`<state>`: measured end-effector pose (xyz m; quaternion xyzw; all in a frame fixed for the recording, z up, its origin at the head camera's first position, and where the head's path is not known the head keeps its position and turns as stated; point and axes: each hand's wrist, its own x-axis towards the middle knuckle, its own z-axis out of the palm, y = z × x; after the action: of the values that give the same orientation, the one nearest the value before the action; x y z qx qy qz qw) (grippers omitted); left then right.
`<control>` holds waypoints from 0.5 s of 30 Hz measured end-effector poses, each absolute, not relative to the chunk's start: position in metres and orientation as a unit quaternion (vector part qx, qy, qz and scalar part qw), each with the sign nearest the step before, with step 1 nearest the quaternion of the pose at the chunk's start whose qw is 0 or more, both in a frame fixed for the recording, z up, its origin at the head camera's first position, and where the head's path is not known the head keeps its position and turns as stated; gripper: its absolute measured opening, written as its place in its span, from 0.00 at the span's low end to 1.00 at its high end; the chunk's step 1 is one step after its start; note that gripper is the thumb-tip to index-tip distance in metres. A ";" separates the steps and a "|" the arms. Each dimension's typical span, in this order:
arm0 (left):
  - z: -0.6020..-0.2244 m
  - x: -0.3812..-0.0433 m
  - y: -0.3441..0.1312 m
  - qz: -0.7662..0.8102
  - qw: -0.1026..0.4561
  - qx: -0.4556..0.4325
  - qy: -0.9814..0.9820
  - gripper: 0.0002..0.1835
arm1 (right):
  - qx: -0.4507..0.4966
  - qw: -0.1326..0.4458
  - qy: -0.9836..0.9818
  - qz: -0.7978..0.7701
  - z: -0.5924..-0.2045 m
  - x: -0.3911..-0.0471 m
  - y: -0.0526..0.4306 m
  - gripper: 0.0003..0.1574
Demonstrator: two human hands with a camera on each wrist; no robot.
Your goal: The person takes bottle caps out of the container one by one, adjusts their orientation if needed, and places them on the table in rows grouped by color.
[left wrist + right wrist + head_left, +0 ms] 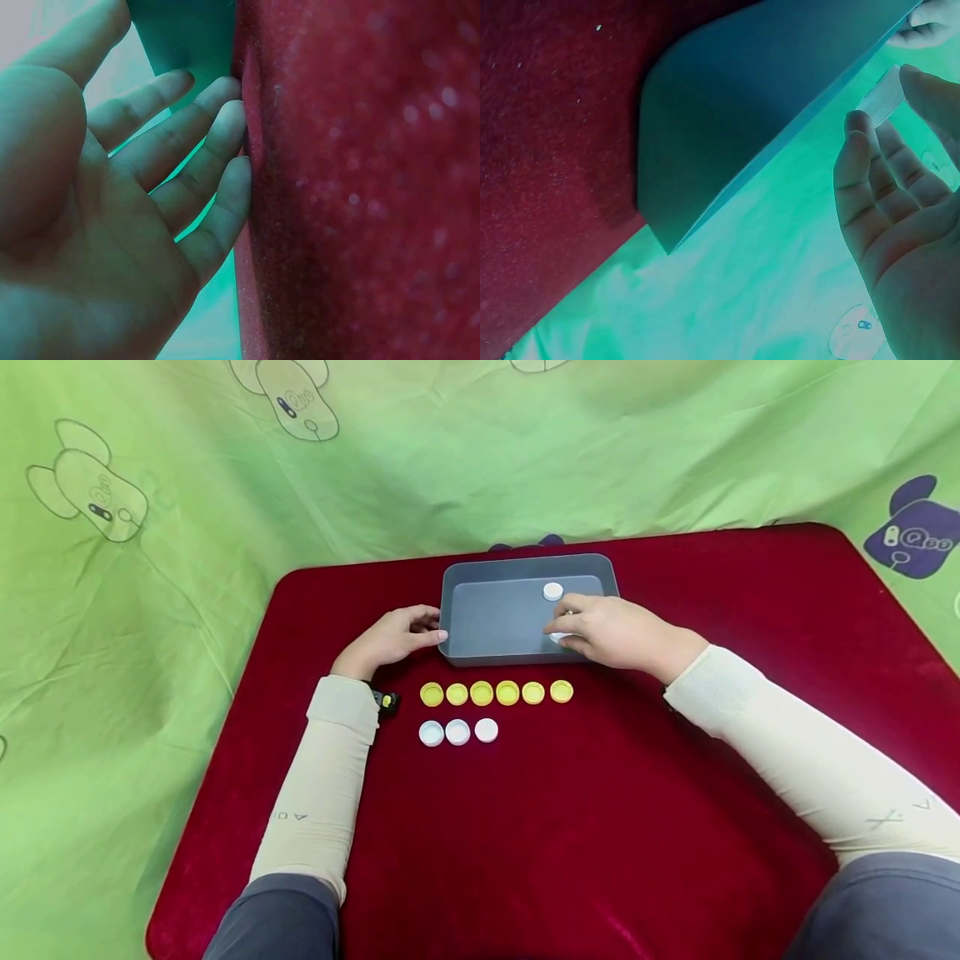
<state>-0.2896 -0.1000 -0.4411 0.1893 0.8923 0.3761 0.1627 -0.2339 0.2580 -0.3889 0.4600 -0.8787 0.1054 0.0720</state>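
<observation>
Over the right part of a grey tray (495,618), my right hand (618,631) pinches a white bottle cap (885,96) between thumb and fingertips. Its ribbed side shows in the right wrist view. Another white cap (552,592) lies inside the tray, just beyond those fingers. My left hand (397,633) is at the tray's left side, thumb at the near left corner of the rim. In the left wrist view its fingers (225,127) are loosely extended, their tips at the red cloth beside the tray wall.
In front of the tray runs a row of several yellow caps (482,693). Nearer to me are three white caps (457,732) in a shorter row. A red cloth (600,827) covers the table, and a green printed curtain (420,468) hangs behind and to the sides.
</observation>
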 end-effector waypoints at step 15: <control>-0.440 -0.290 -0.100 0.370 0.167 0.185 0.895 0.28 | 0.477 0.078 -0.869 0.109 -0.386 -0.219 0.253 0.15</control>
<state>-0.2903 -0.1002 -0.4397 0.1846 0.8951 0.3701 0.1666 -0.2189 0.2532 -0.3863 0.4772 -0.8685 0.1089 0.0778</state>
